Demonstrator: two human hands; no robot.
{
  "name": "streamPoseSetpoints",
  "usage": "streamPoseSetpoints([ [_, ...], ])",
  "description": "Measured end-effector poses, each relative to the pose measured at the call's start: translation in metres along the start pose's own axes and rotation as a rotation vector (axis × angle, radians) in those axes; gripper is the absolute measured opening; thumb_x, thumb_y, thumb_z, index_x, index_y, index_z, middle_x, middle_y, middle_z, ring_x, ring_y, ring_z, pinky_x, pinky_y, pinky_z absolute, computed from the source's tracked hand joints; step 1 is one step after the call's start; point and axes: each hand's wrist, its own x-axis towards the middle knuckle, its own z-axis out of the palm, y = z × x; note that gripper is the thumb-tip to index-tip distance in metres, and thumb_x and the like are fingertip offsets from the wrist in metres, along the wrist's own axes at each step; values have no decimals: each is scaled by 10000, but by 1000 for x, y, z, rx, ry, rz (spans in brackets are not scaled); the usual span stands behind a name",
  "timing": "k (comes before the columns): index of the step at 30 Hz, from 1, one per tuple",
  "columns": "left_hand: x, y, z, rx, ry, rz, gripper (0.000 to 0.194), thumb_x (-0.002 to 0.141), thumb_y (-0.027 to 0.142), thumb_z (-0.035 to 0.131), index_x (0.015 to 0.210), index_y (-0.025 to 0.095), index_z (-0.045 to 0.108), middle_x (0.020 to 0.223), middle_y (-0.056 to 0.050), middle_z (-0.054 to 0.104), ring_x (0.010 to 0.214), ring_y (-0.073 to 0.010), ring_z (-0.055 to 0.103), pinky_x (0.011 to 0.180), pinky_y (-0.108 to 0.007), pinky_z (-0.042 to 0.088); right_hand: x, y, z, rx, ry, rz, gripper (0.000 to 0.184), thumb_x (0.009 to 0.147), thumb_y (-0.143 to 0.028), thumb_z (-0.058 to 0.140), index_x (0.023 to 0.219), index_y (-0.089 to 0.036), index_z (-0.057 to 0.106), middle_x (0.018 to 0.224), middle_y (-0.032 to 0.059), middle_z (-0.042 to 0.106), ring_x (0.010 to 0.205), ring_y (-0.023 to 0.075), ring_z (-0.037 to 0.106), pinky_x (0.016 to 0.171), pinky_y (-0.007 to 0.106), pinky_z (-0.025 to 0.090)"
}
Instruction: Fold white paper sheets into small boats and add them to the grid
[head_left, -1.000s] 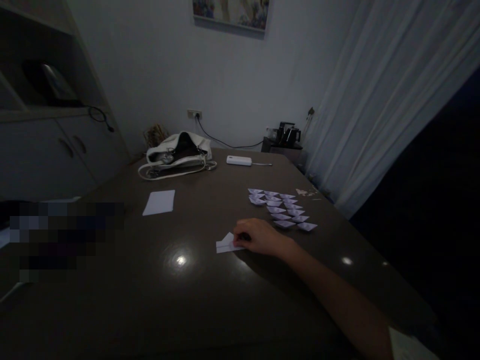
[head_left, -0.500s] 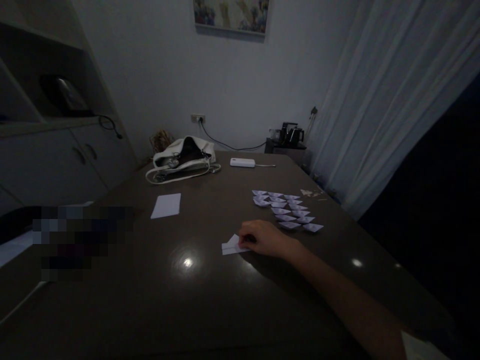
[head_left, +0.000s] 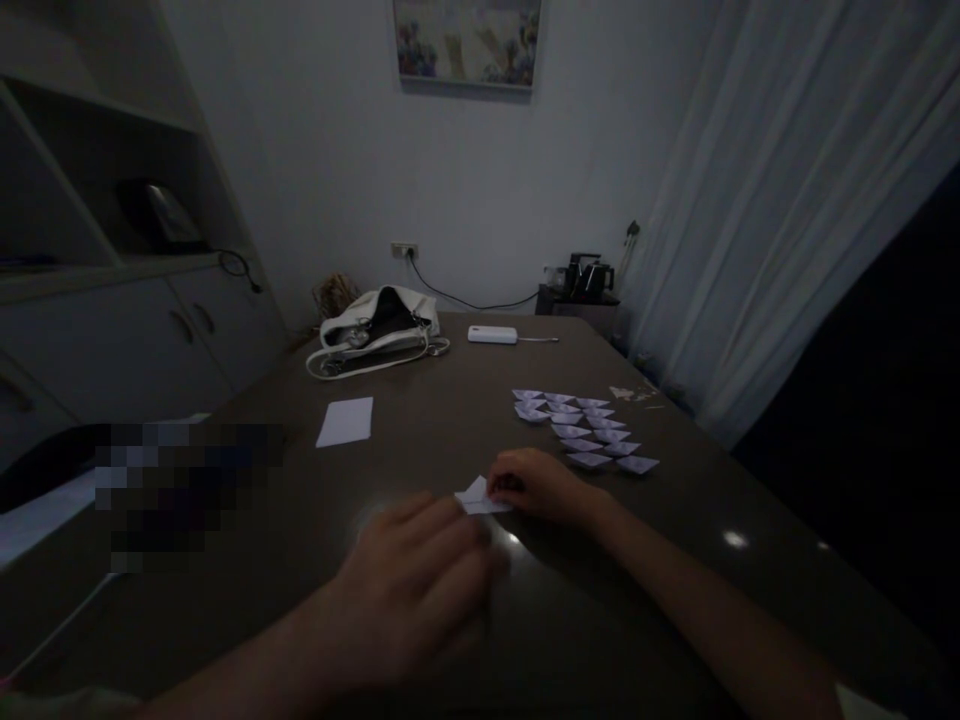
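A small white piece of folded paper (head_left: 475, 497) lies on the brown table, one corner peaking up like a triangle. My right hand (head_left: 536, 485) pinches its right end between thumb and fingers. Nearer to me, my left hand (head_left: 420, 580) hovers left of and below the paper, smeared by motion, so its finger state is unclear. Just beyond my right hand stand several folded paper boats (head_left: 576, 432) in rows. To the left, a stack of white paper sheets (head_left: 345, 421) lies flat.
At the far left of the table (head_left: 450, 385) sits a white handbag (head_left: 379, 335). A white power bank (head_left: 492, 335) with a short cable lies at the back. Paper scraps (head_left: 626, 394) are near the right edge. A blurred-out patch (head_left: 187, 490) covers the left side.
My left hand has come into view from the lower left, close to the folded paper. My right hand still holds the paper. The whole view has shifted slightly.
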Motion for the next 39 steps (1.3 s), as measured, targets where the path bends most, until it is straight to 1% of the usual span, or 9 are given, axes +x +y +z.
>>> streamPoseSetpoints([
  [5, 46, -36, 40, 108, -260, -250, 234, 868, 293, 564, 999, 118, 648, 1025, -145, 618, 977, -289, 565, 790, -382, 479, 0, -4, 2, -29, 55, 56, 123, 746, -103, 638, 855, -161, 640, 832, 31, 651, 754, 145, 585, 651, 228, 381],
  [8, 53, -48, 57, 64, -331, -320, 165, 854, 216, 547, 900, 114, 670, 953, -137, 634, 890, -253, 601, 757, -335, 466, 0, -7, 0, -43, 82, 108, 175, 729, -169, 691, 891, -159, 624, 881, 43, 645, 787, 162, 586, 662, 244, 388],
  [12, 58, -60, 61, -95, -318, -408, 119, 772, 197, 604, 850, 137, 670, 867, -98, 667, 820, -229, 616, 696, -292, 442, -2, -7, -1, -66, 92, 162, 207, 725, -237, 716, 902, -164, 638, 876, 45, 633, 789, 168, 578, 659, 252, 385],
  [17, 61, -73, 59, -363, -357, -515, 203, 705, 254, 652, 874, 143, 660, 804, -37, 667, 731, -187, 603, 605, -246, 404, -1, -7, 0, 7, 85, 152, 217, 718, -226, 720, 915, -157, 662, 850, 33, 619, 699, 129, 551, 604, 221, 369],
  [22, 57, -80, 63, -498, -262, -413, 136, 739, 250, 620, 794, 126, 610, 703, -12, 614, 645, -146, 553, 566, -228, 383, 2, -6, 2, 79, 76, 123, 68, 770, -190, 659, 809, -135, 671, 714, 5, 615, 623, 111, 539, 567, 207, 349],
  [24, 56, -82, 61, -522, -217, -343, 131, 781, 260, 599, 797, 130, 604, 687, -6, 600, 630, -137, 541, 563, -223, 384, 3, -6, 2, 69, 98, 106, 77, 807, -193, 627, 779, -140, 675, 680, 0, 614, 624, 114, 546, 577, 211, 351],
  [30, 56, -88, 52, -286, -125, -36, 82, 803, 123, 574, 831, 153, 645, 830, -42, 602, 779, -155, 558, 686, -242, 417, 3, -2, 0, -38, 251, 22, 29, 755, -129, 691, 751, -155, 680, 774, 25, 624, 731, 133, 565, 641, 221, 379],
  [34, 54, -91, 56, -233, -202, -12, 81, 789, 109, 591, 813, 152, 655, 797, -39, 607, 738, -150, 564, 646, -229, 412, 2, 1, 1, -97, 147, -24, 39, 747, -151, 715, 768, -172, 690, 760, 25, 643, 778, 154, 567, 673, 240, 382],
  [39, 53, -97, 56, -317, -308, 5, 127, 839, 218, 592, 802, 140, 686, 779, -42, 612, 684, -131, 575, 598, -208, 397, 0, 1, -2, -91, 37, -28, 36, 788, -197, 688, 795, -170, 711, 775, 36, 656, 780, 153, 576, 680, 241, 388],
])
